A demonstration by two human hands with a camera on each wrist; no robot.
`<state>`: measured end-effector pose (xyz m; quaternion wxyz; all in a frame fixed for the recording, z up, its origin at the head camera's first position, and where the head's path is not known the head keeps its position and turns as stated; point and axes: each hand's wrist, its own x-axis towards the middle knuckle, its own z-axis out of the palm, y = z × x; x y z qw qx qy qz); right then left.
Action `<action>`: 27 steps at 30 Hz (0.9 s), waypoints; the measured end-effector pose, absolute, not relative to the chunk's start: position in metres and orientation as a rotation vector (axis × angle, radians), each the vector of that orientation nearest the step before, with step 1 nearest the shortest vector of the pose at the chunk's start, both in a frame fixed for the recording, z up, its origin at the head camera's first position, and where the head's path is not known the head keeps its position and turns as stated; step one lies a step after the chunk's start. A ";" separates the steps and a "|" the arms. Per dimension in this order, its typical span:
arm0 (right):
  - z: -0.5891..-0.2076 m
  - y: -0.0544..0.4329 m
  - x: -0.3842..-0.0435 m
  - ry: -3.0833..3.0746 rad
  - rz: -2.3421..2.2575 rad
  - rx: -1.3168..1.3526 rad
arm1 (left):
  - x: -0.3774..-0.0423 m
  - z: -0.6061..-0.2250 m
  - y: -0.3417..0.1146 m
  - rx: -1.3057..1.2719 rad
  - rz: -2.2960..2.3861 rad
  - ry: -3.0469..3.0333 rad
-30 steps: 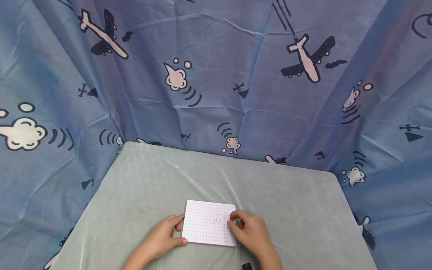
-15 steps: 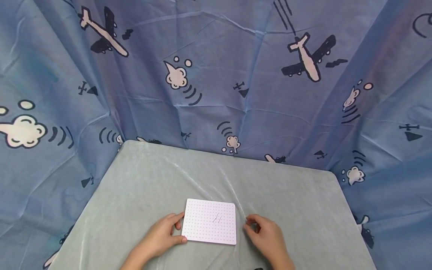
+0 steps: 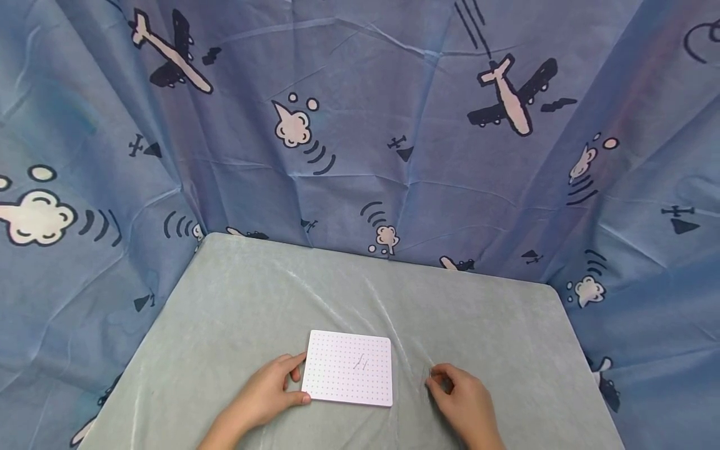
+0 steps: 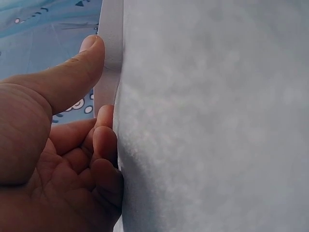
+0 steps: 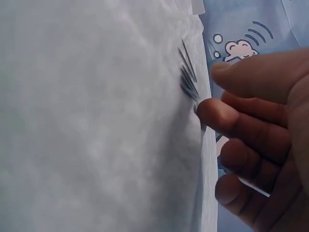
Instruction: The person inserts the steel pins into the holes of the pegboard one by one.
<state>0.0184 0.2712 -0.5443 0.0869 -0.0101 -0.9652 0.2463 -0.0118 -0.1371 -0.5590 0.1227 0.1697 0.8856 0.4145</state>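
Note:
A white board with a grid of small dots (image 3: 332, 378) lies on the table. Two thin dark slivers (image 3: 364, 365) show on it, right of its middle; whether they stand or lie is too small to tell. My left hand (image 3: 264, 390) holds the board's left side, thumb at the near corner and index finger at the edge. Right of the board, my right hand (image 3: 464, 400) is low over the table, thumb and index finger apart. Several thin dark pin-like pieces (image 5: 188, 79) lie just by its index fingertip, with nothing visible between the fingers.
A pale grey-green cloth (image 3: 315, 294) covers the table. Blue curtain (image 3: 349, 125) printed with planes and clouds hangs at the back and both sides.
My right hand has left the board's right edge and moved right and nearer to the pin-like pieces. The left hand and the board stay in place.

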 end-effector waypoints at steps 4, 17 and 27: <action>-0.543 0.274 0.019 -2.893 0.719 -0.028 | -0.012 -0.558 -0.137 0.483 1.202 2.584; -0.541 0.271 0.016 -3.007 0.713 -0.098 | -0.010 -0.558 -0.137 0.476 1.206 2.573; -0.537 0.266 0.010 -3.056 0.732 -0.138 | -0.011 -0.557 -0.137 0.458 1.213 2.556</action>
